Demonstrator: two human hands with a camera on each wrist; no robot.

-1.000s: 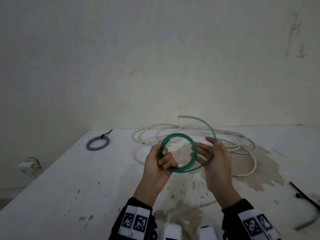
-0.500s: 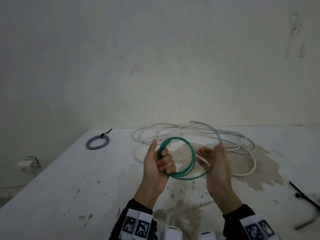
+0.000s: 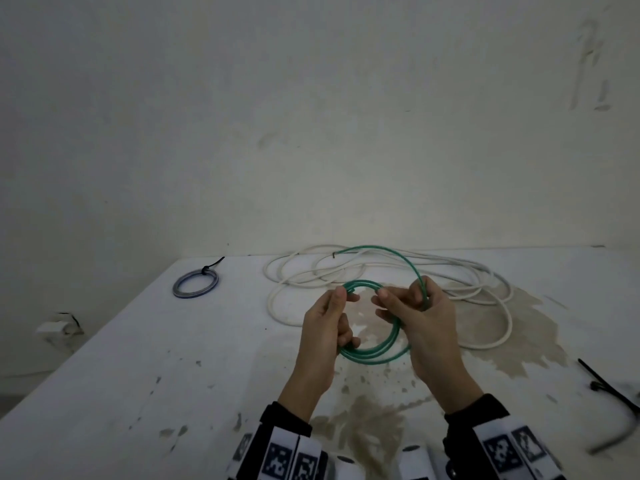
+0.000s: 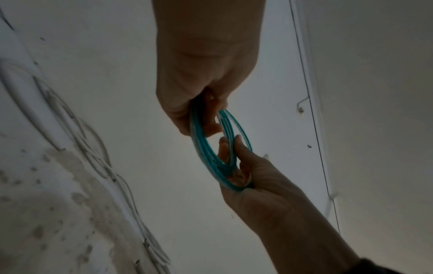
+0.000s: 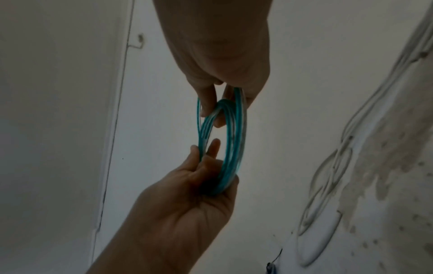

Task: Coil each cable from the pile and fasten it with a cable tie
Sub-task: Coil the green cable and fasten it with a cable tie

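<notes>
A thin green cable (image 3: 372,357) is wound into a small coil of several turns, held upright above the table. My left hand (image 3: 343,306) grips the coil's left side, thumb and fingers curled round the strands. On the coil's right side my right hand (image 3: 401,299) pinches the strands. From it the loose tail (image 3: 381,249) arcs up and over to the left, ending in a free tip. In the left wrist view the coil (image 4: 199,140) runs between both hands. The right wrist view shows the coil (image 5: 234,140) the same way.
A long white cable (image 3: 450,271) lies in loose loops at the back of the white, stained table (image 3: 173,375). A blue-grey coil (image 3: 195,287) with a black tie sits at the back left. Black cable ties (image 3: 609,389) lie at the right edge.
The green tail has swung from the right up into a wide arc over the coil. My right hand has closed in on the coil, and my left hand has shifted its grip higher.
</notes>
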